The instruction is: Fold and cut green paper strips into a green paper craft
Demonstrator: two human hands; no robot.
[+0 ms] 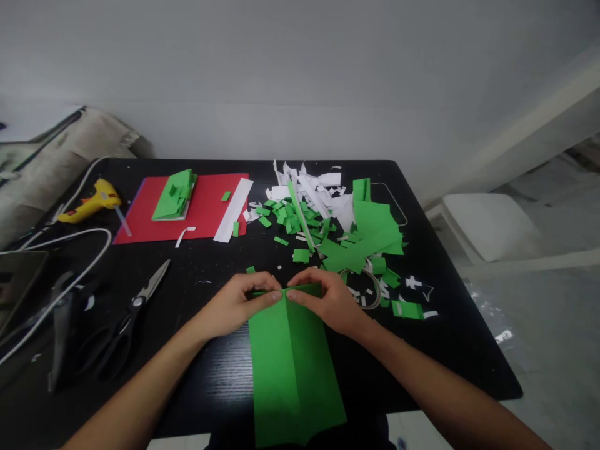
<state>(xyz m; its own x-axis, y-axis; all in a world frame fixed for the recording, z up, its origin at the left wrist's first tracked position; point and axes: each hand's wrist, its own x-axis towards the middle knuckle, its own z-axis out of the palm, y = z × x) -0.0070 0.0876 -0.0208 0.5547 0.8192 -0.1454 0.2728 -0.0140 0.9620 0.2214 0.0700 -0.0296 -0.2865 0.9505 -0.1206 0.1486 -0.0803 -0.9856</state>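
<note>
A green sheet of paper (290,369) with a lengthwise crease hangs over the table's near edge toward me. My left hand (246,303) pinches its far edge just left of the crease, thumb on top and fingers behind. On the other side of the crease, my right hand (328,300) grips the same edge in the same way. The two thumbs almost meet at the crease. Both sets of fingertips are partly hidden behind the paper.
Green scraps (290,219) and white paper strips (314,187) pile up beyond my hands. Black scissors (135,303) lie at left, near a yellow glue gun (96,201) and white cable. A red sheet (206,212) bears a folded green paper stack (171,200).
</note>
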